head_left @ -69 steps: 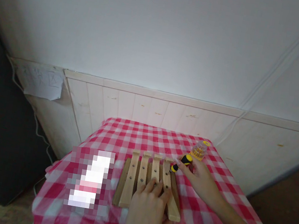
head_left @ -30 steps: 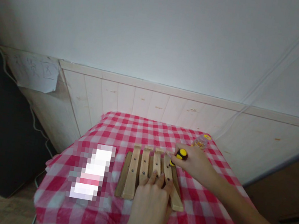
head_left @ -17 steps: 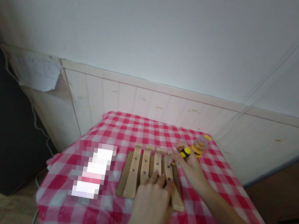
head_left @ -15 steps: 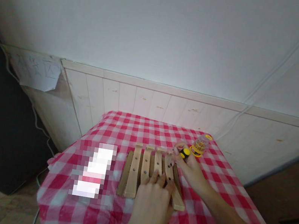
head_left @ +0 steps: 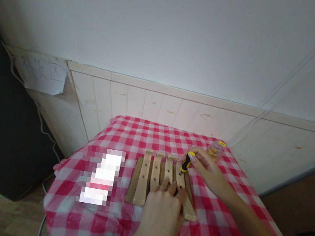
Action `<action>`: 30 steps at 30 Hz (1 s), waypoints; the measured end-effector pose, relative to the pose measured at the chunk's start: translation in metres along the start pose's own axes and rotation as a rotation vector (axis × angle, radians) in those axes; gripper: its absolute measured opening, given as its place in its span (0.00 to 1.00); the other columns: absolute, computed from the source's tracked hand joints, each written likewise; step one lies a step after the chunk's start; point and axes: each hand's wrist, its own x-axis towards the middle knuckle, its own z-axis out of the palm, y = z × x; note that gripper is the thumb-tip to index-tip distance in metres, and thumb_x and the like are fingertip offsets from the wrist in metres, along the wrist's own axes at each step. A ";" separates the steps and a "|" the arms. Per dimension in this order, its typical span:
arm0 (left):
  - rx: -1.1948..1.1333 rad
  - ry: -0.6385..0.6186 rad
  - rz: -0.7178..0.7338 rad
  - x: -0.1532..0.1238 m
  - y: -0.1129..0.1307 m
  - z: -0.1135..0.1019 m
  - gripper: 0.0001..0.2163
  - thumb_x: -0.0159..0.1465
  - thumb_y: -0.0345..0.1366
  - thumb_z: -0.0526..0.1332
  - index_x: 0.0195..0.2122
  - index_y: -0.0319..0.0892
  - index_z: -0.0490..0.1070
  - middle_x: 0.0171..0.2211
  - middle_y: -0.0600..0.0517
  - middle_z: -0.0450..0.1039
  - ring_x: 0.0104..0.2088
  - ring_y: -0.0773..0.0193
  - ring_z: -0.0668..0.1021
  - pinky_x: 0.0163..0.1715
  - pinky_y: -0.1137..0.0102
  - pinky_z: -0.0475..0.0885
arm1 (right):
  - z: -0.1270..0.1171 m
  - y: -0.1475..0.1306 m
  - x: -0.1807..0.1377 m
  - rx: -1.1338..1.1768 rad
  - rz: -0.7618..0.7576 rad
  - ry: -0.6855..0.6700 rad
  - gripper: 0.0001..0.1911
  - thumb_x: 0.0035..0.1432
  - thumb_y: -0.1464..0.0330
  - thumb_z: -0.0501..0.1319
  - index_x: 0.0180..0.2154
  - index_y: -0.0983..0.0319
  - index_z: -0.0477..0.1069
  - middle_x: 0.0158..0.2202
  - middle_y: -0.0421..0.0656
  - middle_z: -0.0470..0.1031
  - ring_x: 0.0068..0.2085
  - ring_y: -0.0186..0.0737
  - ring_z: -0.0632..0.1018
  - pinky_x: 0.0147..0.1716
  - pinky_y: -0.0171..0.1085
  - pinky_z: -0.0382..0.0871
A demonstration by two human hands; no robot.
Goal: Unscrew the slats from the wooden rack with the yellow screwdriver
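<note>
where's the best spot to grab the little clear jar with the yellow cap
Probably by the round body of the clear jar, below its yellow cap, from the right: the right hand holding the screwdriver crowds its near-left side.

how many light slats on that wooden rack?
4, side by side on the rack: leftmost slat, second slat, third slat, rightmost slat under the screwdriver. The left hand covers some near ends; none seems fully hidden.

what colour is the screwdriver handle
The screwdriver handle is black and yellow; the head view shows it.
</note>
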 end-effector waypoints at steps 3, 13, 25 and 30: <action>-0.016 -0.001 0.005 0.000 -0.001 0.001 0.18 0.66 0.28 0.59 0.57 0.42 0.73 0.55 0.47 0.75 0.60 0.52 0.71 0.57 0.59 0.71 | -0.009 -0.009 0.001 -0.170 -0.031 -0.049 0.16 0.65 0.55 0.55 0.43 0.58 0.73 0.42 0.47 0.79 0.43 0.46 0.80 0.42 0.43 0.74; 0.006 -0.002 -0.010 0.001 0.000 0.003 0.17 0.67 0.28 0.59 0.57 0.43 0.73 0.56 0.47 0.75 0.61 0.50 0.70 0.55 0.60 0.72 | -0.017 -0.022 0.006 -0.629 -0.071 -0.002 0.10 0.60 0.62 0.59 0.28 0.58 0.67 0.24 0.40 0.75 0.25 0.39 0.74 0.27 0.36 0.62; 0.017 -0.006 -0.003 0.002 -0.001 0.003 0.18 0.67 0.27 0.58 0.58 0.42 0.72 0.55 0.46 0.75 0.60 0.51 0.71 0.55 0.60 0.72 | -0.003 -0.003 -0.010 -0.448 0.039 0.221 0.23 0.65 0.54 0.53 0.22 0.59 0.69 0.20 0.40 0.73 0.23 0.39 0.72 0.24 0.36 0.63; 0.014 -0.004 0.007 0.001 -0.001 0.005 0.18 0.67 0.28 0.58 0.58 0.41 0.71 0.56 0.46 0.74 0.61 0.50 0.70 0.56 0.59 0.71 | -0.005 -0.003 -0.013 -0.373 0.078 0.234 0.24 0.65 0.55 0.51 0.23 0.60 0.72 0.16 0.38 0.67 0.19 0.36 0.67 0.20 0.35 0.61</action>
